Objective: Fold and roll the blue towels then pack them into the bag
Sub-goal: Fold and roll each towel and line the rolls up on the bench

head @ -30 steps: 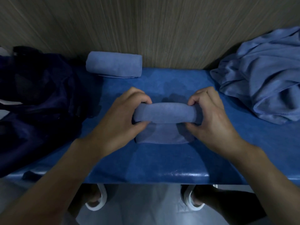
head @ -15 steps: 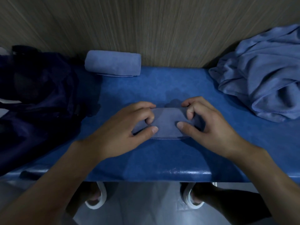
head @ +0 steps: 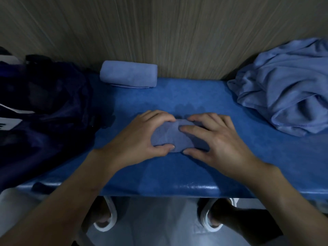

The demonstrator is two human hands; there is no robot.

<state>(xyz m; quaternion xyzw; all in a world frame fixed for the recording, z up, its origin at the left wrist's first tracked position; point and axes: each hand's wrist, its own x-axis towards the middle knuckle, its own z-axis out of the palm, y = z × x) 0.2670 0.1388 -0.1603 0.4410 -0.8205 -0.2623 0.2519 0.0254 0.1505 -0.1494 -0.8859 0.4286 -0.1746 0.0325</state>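
Note:
A small blue towel (head: 170, 137) lies rolled up in the middle of the blue padded bench (head: 177, 171). My left hand (head: 140, 139) grips its left end, fingers curled over the top and thumb at the front. My right hand (head: 216, 139) covers its right end, fingers over the top and thumb tucked at the near side. A second rolled blue towel (head: 128, 75) sits at the back against the wall. The dark navy bag (head: 44, 107) lies slumped at the left end of the bench.
A loose heap of blue towels (head: 287, 86) fills the bench's right end. A wood-grain wall (head: 177, 32) runs right behind the bench. Below the front edge are my feet in white slippers (head: 213, 219).
The roll has been turned toward me over its flat tail, which no longer shows. Both hands came lower and closer together on the roll.

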